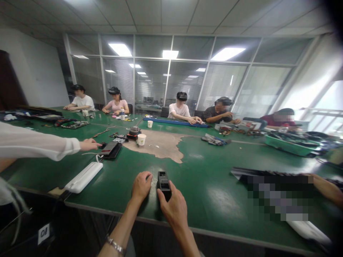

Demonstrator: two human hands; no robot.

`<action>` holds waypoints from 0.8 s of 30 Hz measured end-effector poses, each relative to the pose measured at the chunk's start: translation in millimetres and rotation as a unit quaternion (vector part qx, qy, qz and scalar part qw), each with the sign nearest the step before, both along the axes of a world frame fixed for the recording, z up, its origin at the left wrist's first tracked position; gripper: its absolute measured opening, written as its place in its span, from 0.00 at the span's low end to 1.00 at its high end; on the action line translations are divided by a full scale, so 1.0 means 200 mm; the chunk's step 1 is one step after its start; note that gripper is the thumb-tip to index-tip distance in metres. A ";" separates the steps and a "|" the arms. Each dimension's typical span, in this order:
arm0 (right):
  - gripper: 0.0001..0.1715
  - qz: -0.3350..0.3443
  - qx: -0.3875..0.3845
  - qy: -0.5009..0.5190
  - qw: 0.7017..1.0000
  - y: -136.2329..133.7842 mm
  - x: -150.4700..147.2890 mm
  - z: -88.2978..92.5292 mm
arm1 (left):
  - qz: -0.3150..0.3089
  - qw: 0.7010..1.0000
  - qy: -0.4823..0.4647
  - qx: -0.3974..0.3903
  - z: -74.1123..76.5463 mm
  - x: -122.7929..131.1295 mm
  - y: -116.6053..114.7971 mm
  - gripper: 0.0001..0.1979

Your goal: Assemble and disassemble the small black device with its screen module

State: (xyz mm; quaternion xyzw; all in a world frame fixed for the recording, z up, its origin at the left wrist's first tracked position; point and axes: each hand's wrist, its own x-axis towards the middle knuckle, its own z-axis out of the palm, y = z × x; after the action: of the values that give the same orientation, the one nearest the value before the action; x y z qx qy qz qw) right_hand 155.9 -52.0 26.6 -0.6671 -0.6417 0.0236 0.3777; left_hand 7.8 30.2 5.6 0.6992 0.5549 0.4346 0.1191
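Near the table's front edge, my right hand (174,203) grips the lower end of a black plastic housing (163,176), thumb on one side and fingers on the other. The housing is long and narrow, with openings and a row of small holes on its upper face. Just left of it, my left hand (142,185) rests with its fingers curled and closed. Whatever those fingers hold, if anything, is hidden. A gap of table shows between my left hand and the housing.
A white power strip (84,177) lies to the left. Beyond it a co-worker's hand (91,144) touches a dark device (110,149). Paper cups (142,139) and a worn patch (160,144) are mid-table. At right are tools (214,139), a green basket (289,144) and another person's arm.
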 end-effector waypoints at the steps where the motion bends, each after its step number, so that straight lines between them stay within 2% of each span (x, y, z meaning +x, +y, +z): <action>1: 0.33 -0.002 -0.005 -0.003 1.000 0.00 0.00 -0.01 | 0.000 1.000 0.001 0.002 0.00 0.00 0.00 0.10; 7: 0.34 0.004 -0.001 0.005 1.000 -0.02 0.01 -0.07 | 0.007 1.000 0.005 0.007 -0.01 0.01 0.01 0.10; 13: 0.40 0.031 0.032 0.016 0.999 0.01 0.03 -0.13 | -0.029 0.999 0.006 0.011 0.01 0.01 -0.01 0.10; 21: 0.35 0.029 0.029 0.037 0.998 0.04 0.00 -0.12 | -0.032 0.999 -0.010 0.006 0.01 0.02 -0.01 0.12; 24: 0.36 0.013 0.034 0.039 0.999 0.05 -0.03 -0.13 | -0.023 0.999 -0.023 0.007 0.02 0.02 -0.01 0.15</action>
State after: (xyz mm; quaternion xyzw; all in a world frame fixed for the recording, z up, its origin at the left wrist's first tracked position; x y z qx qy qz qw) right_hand 150.7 -42.1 1.3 -0.6442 -0.6355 0.0324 0.4243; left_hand 11.8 28.9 9.6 0.7027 0.5325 0.4514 0.1372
